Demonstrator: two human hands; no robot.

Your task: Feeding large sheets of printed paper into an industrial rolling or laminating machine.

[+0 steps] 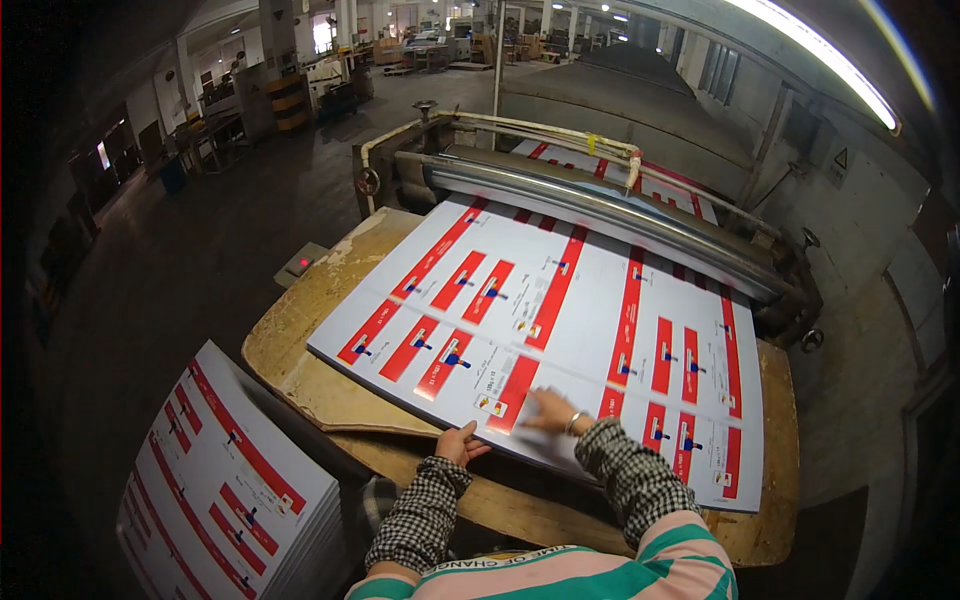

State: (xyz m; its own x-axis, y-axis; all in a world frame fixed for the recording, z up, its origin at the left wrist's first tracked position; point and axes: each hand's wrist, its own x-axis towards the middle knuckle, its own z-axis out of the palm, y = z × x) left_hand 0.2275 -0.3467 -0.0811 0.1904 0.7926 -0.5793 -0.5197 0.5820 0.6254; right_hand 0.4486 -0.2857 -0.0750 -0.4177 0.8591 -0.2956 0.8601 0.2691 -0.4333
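A stack of large printed sheets (pixel 470 350), white with red bands and small blue figures, lies on a wooden feed table (pixel 330 400). My left hand (pixel 459 444) grips the stack's near edge, its thumb by the top and its fingers along the side. Over the top sheet is my right hand (pixel 550 411), slightly blurred, fingers stretched out and apart with nothing seen in them. At the far side the sheets reach a metal roller (pixel 600 222) of a machine. Behind the roller more printed paper (pixel 640 180) shows.
Lower left stands a tall second stack of similar sheets (pixel 225 470), close to the table. A small box with a red light (pixel 300 262) sits at the table's left edge. Handwheels (pixel 369 181) and a pale pipe (pixel 540 128) flank the roller. A wall (pixel 860 230) runs along the right.
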